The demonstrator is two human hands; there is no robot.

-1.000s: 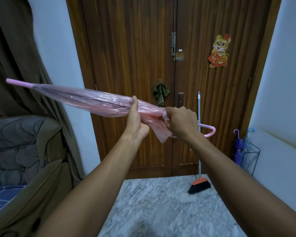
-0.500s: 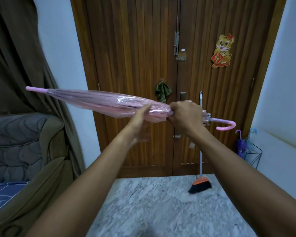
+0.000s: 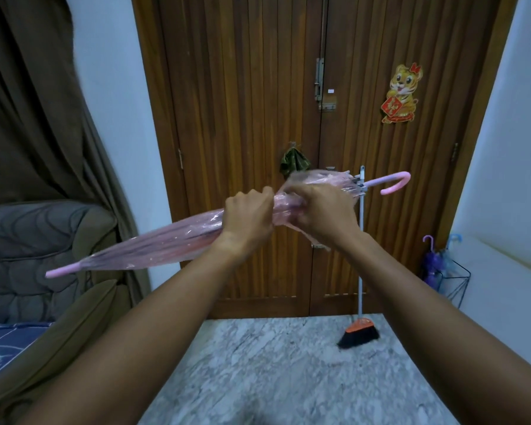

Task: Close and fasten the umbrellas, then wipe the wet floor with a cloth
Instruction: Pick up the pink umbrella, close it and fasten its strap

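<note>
A closed pink see-through umbrella (image 3: pixel 154 243) is held in front of me, its tip low at the left and its curved pink handle high at the right. My left hand (image 3: pixel 247 217) grips the folded canopy near its middle. My right hand (image 3: pixel 322 211) grips the bunched plastic just to the right, close to the handle end. A green cloth (image 3: pixel 293 161) hangs on the wooden door behind. The marble floor (image 3: pixel 288 372) lies below my arms.
A broom (image 3: pixel 360 331) leans against the wooden double door (image 3: pixel 242 87). A wire stand with a purple and a blue umbrella (image 3: pixel 442 265) sits at the right wall. A padded grey chair (image 3: pixel 34 250) and a brown curtain are at the left.
The umbrella has tilted: its tip dropped low at the left and the handle rose at the right. My left hand has closed round the canopy, beside my right hand.
</note>
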